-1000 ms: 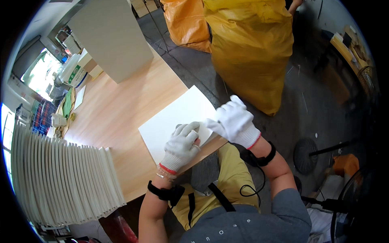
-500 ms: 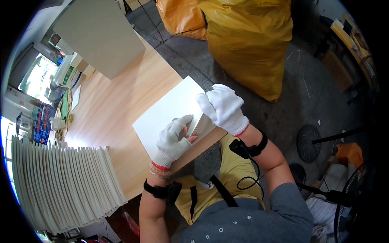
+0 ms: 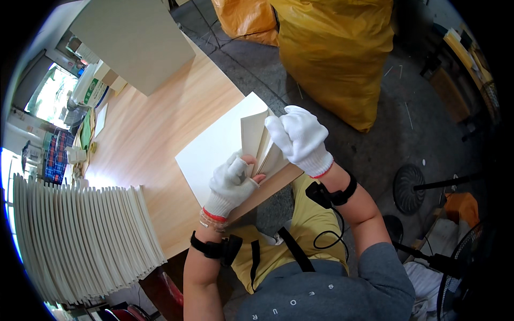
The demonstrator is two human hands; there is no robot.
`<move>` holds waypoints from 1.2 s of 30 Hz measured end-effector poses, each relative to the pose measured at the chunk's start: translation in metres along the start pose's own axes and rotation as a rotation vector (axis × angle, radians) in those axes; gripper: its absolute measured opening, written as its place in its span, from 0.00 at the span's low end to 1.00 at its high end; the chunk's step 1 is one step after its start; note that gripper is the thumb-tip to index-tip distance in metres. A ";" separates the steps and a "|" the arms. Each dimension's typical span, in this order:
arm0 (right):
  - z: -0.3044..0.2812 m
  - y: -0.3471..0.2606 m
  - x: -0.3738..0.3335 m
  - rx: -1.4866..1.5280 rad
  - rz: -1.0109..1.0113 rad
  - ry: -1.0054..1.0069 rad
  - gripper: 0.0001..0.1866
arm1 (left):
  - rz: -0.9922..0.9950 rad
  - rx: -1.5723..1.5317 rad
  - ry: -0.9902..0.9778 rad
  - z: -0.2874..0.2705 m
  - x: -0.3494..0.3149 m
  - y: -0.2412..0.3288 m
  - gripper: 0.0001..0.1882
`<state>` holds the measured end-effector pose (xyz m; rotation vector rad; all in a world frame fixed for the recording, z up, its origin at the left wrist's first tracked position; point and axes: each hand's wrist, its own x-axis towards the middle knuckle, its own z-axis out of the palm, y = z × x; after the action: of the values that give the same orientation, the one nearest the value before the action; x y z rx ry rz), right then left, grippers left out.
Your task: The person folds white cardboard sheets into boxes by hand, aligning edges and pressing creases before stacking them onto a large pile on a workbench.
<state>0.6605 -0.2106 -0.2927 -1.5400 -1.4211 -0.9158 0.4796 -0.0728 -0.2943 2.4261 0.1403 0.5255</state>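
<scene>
A white booklet [image 3: 206, 158] with cream inner leaves [image 3: 252, 131] lies open at the table's near right edge, some leaves standing up from it. Both my hands wear white knit gloves with red cuffs. Bare thumb and fingertip of my left hand [image 3: 231, 179] pinch the leaves at their lower end. My right hand [image 3: 301, 135] is closed on their right side, near the upper corner; its fingers partly hide what they grip.
A long row of white booklets [image 3: 85, 241] stands on edge at the table's left. A large grey board [image 3: 134, 45] rises at the far end of the wooden table [image 3: 155, 155]. A yellow sack [image 3: 337, 59] sits on the floor beyond, and a stand base [image 3: 409, 188] to the right.
Several cream leaves have lifted upright between my hands. The left fingers have drawn back from lying flat on the page to pinching the leaves; the right hand has barely moved.
</scene>
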 end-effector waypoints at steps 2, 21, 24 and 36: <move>0.001 0.000 -0.001 -0.022 -0.022 0.055 0.09 | -0.029 -0.037 -0.014 0.000 -0.001 -0.003 0.21; -0.001 -0.002 -0.002 -0.036 -0.034 0.046 0.06 | 0.002 0.047 -0.014 -0.004 0.003 0.003 0.15; -0.009 -0.004 0.004 0.082 0.016 -0.049 0.05 | 0.072 0.015 0.029 -0.004 0.005 0.006 0.15; -0.002 -0.005 0.003 0.093 0.074 -0.015 0.01 | 0.068 0.059 0.050 0.000 0.004 0.007 0.17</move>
<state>0.6557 -0.2117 -0.2887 -1.5228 -1.3886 -0.7847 0.4834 -0.0770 -0.2886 2.4827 0.0962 0.6211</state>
